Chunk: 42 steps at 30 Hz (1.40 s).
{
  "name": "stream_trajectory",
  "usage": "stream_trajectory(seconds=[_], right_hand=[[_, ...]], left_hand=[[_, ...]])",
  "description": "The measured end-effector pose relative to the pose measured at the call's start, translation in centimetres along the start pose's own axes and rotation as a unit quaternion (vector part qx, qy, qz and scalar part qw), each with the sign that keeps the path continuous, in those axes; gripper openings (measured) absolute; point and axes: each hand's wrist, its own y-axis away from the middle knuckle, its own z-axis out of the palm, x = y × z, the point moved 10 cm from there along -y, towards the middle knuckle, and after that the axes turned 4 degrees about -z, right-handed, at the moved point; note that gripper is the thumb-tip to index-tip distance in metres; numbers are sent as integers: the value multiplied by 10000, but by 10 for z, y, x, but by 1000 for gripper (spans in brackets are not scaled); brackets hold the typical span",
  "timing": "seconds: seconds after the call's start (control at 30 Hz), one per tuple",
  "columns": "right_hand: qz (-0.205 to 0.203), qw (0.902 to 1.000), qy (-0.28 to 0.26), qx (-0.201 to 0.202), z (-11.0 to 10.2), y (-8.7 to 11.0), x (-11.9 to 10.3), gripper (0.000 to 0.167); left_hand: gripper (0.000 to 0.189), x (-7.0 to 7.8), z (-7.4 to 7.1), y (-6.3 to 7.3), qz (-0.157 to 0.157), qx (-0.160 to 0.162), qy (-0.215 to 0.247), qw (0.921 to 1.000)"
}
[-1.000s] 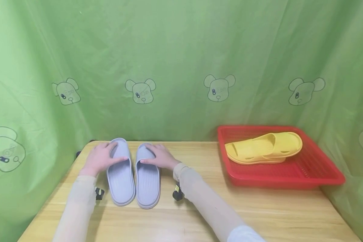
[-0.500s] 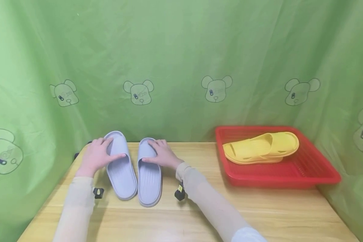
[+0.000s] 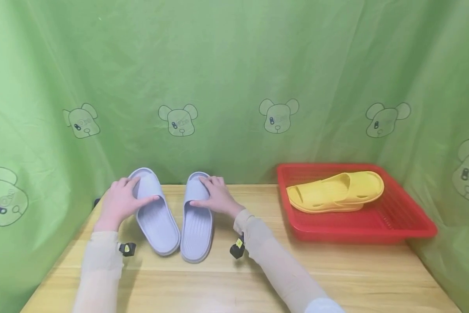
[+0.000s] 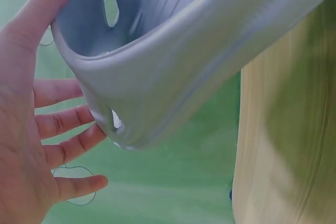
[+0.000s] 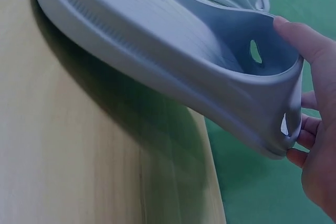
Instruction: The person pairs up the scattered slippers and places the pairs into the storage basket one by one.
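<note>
Two pale grey-lilac slide slippers lie side by side left of centre in the head view, toes splayed apart and heels close together. My left hand holds the left slipper by its strap at the toe end. In the left wrist view, the thumb lies on the strap edge of that slipper and fingers touch its front. My right hand pinches the right slipper by the strap. The right wrist view shows this slipper raised off the wood at the toe, with a shadow beneath.
A red plastic basket stands at the right of the wooden table. Yellow slippers lie stacked inside it. Green curtain printed with bear faces hangs behind and along both sides.
Both grey slippers have shifted away from me, toward the back edge. The left one's toe has swung left, while the right one has moved rightward; their toes stand wider apart.
</note>
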Motion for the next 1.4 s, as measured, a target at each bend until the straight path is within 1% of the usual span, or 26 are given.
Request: stream_trajectory(seconds=[0.1, 0.23, 0.37, 0.47, 0.7, 1.0, 1.1, 1.23, 1.4], right_hand=[[17, 9999, -33, 148, -7, 1, 2, 99], [32, 9995, -145, 290, -14, 3, 5, 98], [84, 9983, -356, 454, -23, 5, 7, 96], [161, 9971, -444, 603, -31, 7, 10, 95], [449, 9933, -624, 866, -44, 15, 20, 95], [869, 9822, -993, 1336, -55, 29, 40, 94], [983, 9781, -1071, 1488, -59, 34, 46, 94], [1161, 9735, -1114, 1625, -61, 41, 55, 93], [1323, 9658, -1221, 1865, -65, 50, 61, 94]], left_hand=[[103, -1, -1, 2, -93, -23, 75, 9999], [103, -4, -1, 3, -209, 31, 158, 9997], [103, -12, -1, 5, -419, 146, 264, 9987], [102, -18, -1, 7, -614, 199, 430, 9970], [101, -29, -1, 13, -946, 359, 675, 9926], [104, -36, -2, 18, -1299, 417, 914, 9864], [104, -36, -1, 19, -1348, 453, 949, 9853], [102, -37, 3, 20, -1382, 501, 884, 9852], [101, -38, 6, 20, -1468, 593, 861, 9836]])
